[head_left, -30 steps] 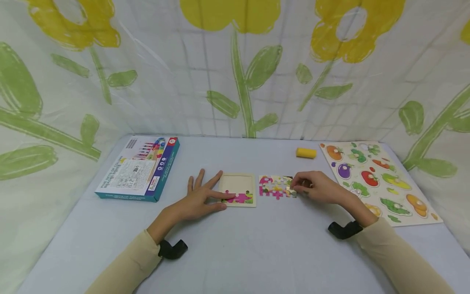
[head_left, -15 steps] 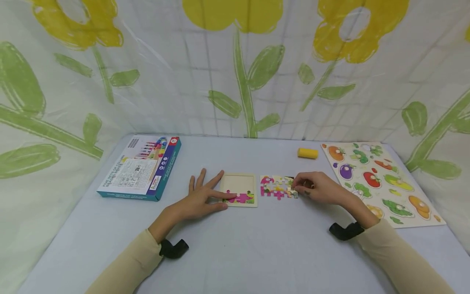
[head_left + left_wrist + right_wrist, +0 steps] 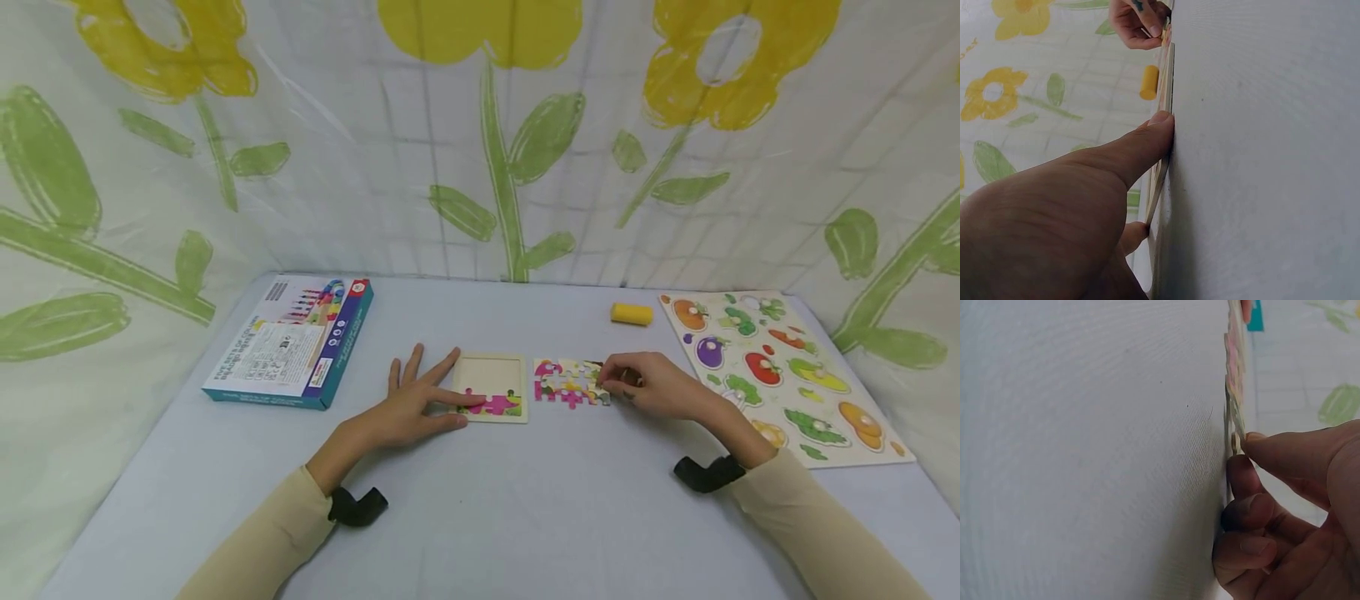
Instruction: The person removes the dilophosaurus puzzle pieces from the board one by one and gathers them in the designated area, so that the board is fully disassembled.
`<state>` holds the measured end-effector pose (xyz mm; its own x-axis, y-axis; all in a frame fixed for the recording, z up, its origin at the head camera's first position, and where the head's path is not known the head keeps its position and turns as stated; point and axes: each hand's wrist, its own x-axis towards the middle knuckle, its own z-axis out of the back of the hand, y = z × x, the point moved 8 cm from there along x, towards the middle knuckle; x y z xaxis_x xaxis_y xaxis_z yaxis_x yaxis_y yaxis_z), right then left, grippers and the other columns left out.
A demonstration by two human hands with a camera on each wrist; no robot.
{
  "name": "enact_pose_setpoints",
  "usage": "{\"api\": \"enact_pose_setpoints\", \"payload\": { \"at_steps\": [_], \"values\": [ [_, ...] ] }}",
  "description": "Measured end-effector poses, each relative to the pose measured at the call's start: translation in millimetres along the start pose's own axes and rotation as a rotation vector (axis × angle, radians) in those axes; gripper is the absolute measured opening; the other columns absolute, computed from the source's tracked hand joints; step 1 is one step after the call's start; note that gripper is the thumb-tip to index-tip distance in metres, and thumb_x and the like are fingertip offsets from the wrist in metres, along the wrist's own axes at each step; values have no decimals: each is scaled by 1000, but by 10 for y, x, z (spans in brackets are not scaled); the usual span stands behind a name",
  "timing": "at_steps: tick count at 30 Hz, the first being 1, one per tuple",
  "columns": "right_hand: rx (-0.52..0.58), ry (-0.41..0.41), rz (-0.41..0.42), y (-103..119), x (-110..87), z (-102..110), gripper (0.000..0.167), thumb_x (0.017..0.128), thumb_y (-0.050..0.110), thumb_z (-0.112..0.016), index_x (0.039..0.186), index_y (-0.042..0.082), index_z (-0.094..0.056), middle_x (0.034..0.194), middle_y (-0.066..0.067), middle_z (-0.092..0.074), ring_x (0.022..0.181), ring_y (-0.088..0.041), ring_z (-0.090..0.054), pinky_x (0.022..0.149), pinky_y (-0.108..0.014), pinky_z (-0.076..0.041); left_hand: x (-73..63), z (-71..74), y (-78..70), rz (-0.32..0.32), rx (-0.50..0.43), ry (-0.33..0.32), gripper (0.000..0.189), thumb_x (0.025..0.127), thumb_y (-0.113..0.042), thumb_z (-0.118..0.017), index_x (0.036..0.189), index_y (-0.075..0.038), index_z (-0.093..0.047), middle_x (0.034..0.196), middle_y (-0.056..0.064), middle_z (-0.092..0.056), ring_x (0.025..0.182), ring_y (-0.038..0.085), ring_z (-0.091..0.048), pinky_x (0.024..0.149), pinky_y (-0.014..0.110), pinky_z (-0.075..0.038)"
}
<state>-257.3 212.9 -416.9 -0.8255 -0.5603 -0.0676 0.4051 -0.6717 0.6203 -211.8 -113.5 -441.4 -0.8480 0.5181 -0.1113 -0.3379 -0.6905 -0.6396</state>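
With left hand (image 3: 405, 412) spread, gripping nothing, touching pink pieces (image 3: 501, 405) along near edge of wooden tray (image 3: 489, 371), toward far edge of table (image 3: 480, 517). Now, just right of tray, with right hand (image 3: 651, 385) curled, pinching right edge of puzzle cluster (image 3: 558, 386); could break apart if lifted unevenly.

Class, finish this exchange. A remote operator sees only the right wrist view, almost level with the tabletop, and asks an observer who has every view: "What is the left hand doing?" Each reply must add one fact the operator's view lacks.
Observer: In the head view, the left hand lays its index finger over pink pieces in a wooden frame.
Operator: How full is that frame?
Observer: Only its near part holds pieces; the far part shows bare wood.
Operator: And what lies to the right of the right hand?
Observer: The head view shows a board with vegetable shapes there.
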Motion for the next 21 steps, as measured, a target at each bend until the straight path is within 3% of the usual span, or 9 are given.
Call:
{"api": "enact_pose_setpoints", "payload": {
  "at_steps": [14,21],
  "values": [
    [-17,-25,1,-32,-2,-1,10,103,13,-69,106,20,-76,93,6,-71,79,-8,-58,68,-22,-50,8,-18,12,1,-3,4,39,100,-41,-73,139,-34,-71,181,9,-12,161,54,20,121,77,22],
    [1,-47,44,155,62,25,9,103,11,-69,107,16,-76,95,3,-73,79,-9,-58,67,-23,-49,-2,-6,-3,12,-32,-6,39,99,-39,-74,137,-35,-72,181,9,-12,161,53,22,121,75,24]
  ]
}}
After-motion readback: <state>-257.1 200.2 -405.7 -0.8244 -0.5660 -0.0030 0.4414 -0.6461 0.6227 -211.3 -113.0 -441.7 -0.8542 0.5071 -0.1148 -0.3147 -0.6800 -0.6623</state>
